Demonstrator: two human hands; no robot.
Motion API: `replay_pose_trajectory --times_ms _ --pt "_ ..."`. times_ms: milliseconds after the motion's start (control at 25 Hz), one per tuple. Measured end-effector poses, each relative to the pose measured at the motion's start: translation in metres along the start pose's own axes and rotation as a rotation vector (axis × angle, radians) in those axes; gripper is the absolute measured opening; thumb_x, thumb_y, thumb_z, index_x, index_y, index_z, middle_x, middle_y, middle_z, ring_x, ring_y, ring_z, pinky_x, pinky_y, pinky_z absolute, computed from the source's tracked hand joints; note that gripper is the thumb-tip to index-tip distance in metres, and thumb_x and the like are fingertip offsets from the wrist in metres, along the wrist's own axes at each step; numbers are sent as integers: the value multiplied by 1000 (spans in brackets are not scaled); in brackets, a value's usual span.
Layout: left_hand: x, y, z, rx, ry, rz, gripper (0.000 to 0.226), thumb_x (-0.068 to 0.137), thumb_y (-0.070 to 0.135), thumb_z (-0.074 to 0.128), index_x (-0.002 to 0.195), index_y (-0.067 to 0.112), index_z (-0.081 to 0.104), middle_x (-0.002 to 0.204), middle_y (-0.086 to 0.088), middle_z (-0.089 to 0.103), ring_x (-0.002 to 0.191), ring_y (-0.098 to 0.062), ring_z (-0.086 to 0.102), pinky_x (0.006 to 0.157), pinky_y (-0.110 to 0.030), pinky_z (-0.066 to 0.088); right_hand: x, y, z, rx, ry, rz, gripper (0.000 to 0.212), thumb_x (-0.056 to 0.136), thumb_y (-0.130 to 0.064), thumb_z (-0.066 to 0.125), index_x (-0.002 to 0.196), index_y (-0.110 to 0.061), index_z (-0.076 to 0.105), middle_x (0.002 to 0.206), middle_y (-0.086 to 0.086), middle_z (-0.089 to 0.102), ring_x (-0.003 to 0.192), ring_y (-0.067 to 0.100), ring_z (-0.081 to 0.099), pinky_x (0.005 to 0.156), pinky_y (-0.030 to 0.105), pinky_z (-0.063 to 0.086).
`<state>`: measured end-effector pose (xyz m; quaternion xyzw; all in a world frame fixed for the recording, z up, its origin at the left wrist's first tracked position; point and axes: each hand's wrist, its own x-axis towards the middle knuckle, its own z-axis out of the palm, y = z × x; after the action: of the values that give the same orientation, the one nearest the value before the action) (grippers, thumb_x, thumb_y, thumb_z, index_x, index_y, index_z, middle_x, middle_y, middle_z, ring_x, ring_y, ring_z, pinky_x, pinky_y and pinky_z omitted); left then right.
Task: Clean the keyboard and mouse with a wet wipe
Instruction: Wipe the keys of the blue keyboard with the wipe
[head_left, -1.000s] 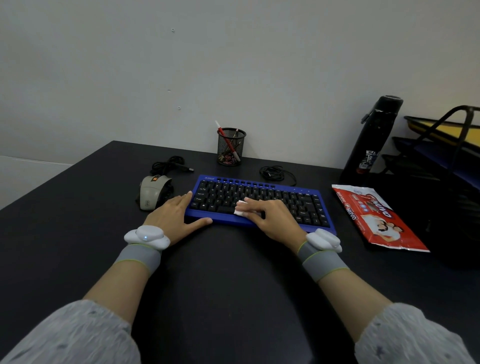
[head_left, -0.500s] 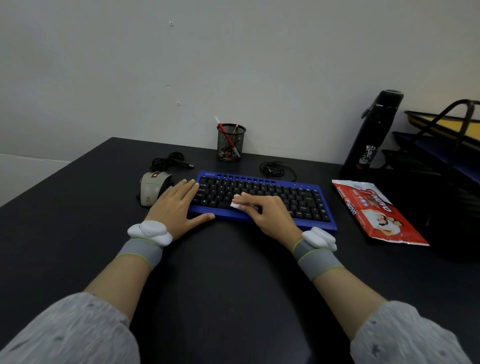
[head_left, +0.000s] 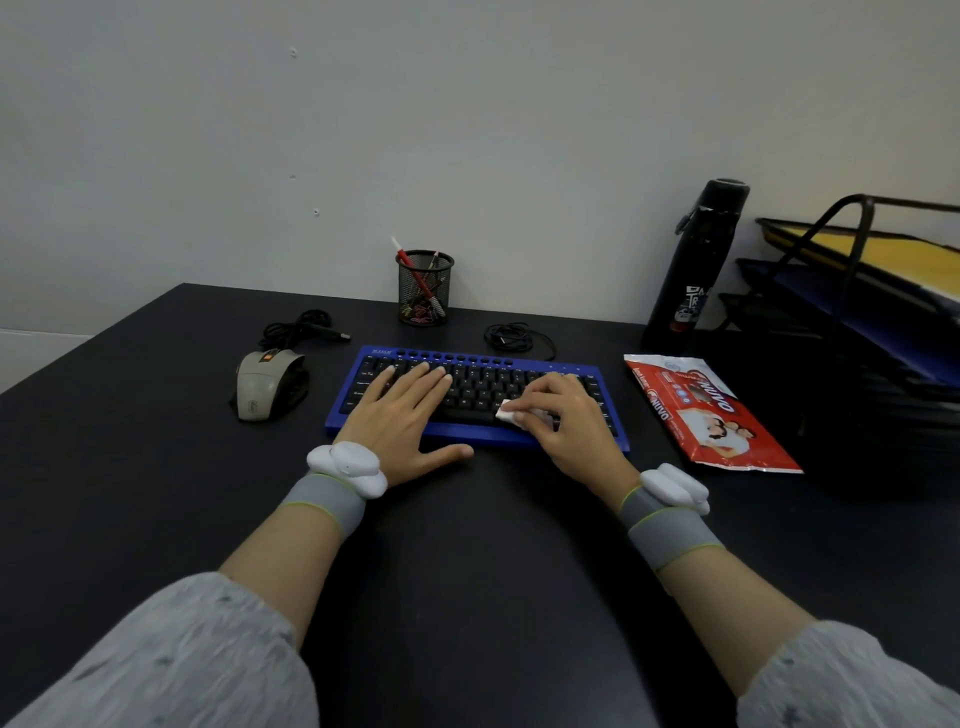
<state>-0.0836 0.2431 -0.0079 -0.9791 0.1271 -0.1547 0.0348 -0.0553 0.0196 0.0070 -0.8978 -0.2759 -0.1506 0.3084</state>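
A blue keyboard (head_left: 483, 364) with black keys lies on the black desk (head_left: 467, 571). My left hand (head_left: 405, 415) rests flat on its left half, fingers straight over the keys, thumb on the desk by the front edge. My right hand (head_left: 558, 421) presses a folded white wet wipe (head_left: 511, 411) onto the lower key rows right of the middle, fingers curled over it. A grey and black mouse (head_left: 265, 384) sits left of the keyboard, untouched.
A red wet-wipe pack (head_left: 711, 415) lies right of the keyboard. Behind stand a mesh pen cup (head_left: 425, 288), a black bottle (head_left: 693, 265) and a stacked paper tray (head_left: 857, 291). Coiled cables (head_left: 514, 338) lie behind the keyboard and mouse.
My left hand slid from the keyboard's left edge onto its left keys. My right hand moved the wipe rightward along the lower key rows.
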Motion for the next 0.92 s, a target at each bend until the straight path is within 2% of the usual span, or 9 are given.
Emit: replay_pose_trajectory --times_ms 120,280,360,440,520,920 --pt "10 15 2 1 11 62 96 77 80 23 150 18 12 159 4 13 147 -12 5 119 -37 -1 -6 11 -9 -25 25 41 17 87 -20 64 102 -21 72 90 -10 51 89 7 43 75 9 32" --pt "17 33 5 -27 14 54 98 77 82 22 151 18 11 159 4 12 147 -11 4 119 -36 -2 -19 20 -19 -19 -45 73 16 87 -21 64 101 -21 72 89 -11 52 89 8 47 77 21 36" --pt "16 33 5 -38 10 18 105 70 87 5 151 20 10 159 5 10 147 -11 3 119 -36 -3 -23 19 -20 -11 -76 60 15 87 -19 64 99 -21 72 91 -11 54 90 7 47 80 21 38" --pt "15 32 3 -76 9 -3 121 55 90 -15 150 20 10 159 6 10 146 -10 3 119 -36 -2 -22 16 -19 -6 -94 45 14 85 -19 66 98 -21 71 91 -10 55 90 8 48 80 23 40" --pt "11 31 2 -95 0 -8 128 47 90 -21 150 20 10 159 6 11 146 -10 3 119 -35 -1 -18 10 -18 -6 -125 28 14 85 -20 66 98 -21 71 90 -8 56 90 10 49 81 26 42" --pt "-15 -19 -2 -54 -18 -37 129 47 95 -10 151 21 7 159 8 4 146 -8 1 119 -32 -3 9 -26 9 -47 -257 -43 16 86 -21 65 101 -20 72 91 -8 55 84 5 45 76 22 37"
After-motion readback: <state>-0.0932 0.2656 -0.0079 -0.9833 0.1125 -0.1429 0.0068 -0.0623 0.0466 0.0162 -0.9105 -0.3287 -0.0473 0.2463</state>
